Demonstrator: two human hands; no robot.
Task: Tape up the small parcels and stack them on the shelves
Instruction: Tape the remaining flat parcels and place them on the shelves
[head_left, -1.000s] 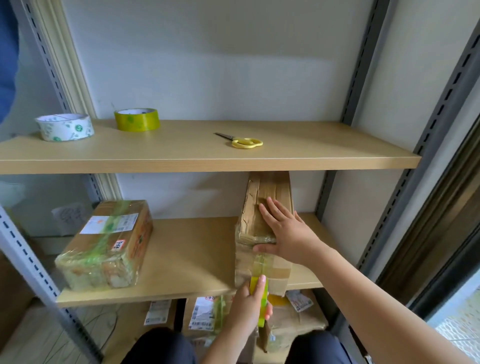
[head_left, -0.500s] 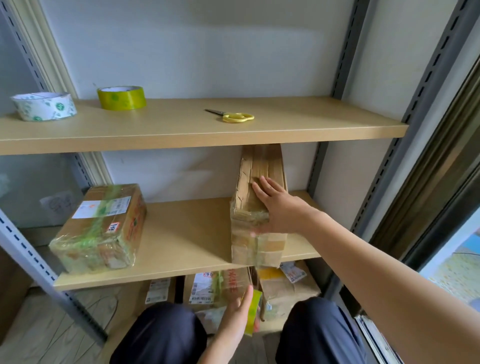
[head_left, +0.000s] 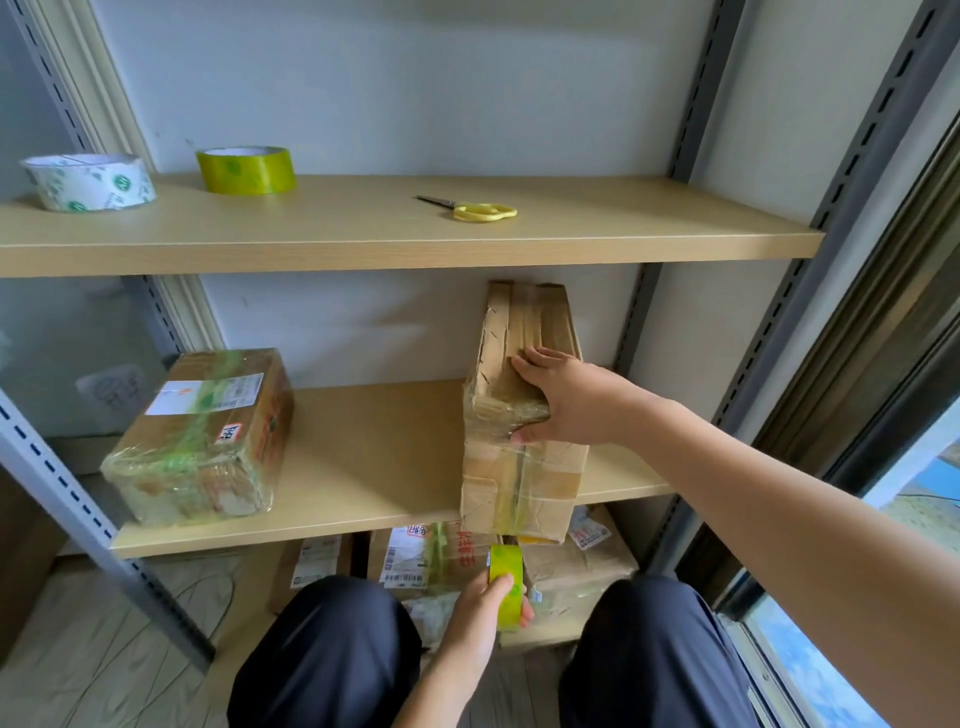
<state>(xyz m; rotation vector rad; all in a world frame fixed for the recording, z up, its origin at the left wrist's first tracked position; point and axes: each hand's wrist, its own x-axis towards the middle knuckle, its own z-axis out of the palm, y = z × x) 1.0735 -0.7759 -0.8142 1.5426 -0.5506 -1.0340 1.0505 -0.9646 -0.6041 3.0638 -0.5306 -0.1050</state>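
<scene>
On the middle wooden shelf (head_left: 374, 467), the tall brown cardboard parcel (head_left: 519, 415) stands at the front edge, overhanging it slightly, and the yellow-green roll of clear tape (head_left: 505, 584) has dropped from the parcel's front face a second ago to well below the shelf edge, between the person's knees. A clear strip now runs from the parcel's top down its front to the roll, so this pass looks nearly laid; my judgement is that the strip next has to go under the parcel or be cut, and the yellow-handled scissors (head_left: 470, 209) lie on the upper shelf (head_left: 623, 244), apart from both hands. The right hand (head_left: 563, 397) has stayed on the parcel, fingers spread flat on its top and thumb pressing the tape at the front corner. The left hand (head_left: 480, 618) is closed around the roll, gripping it by its rim. An already wrapped green-taped cardboard box (head_left: 202, 436) sits at the shelf's left end.
</scene>
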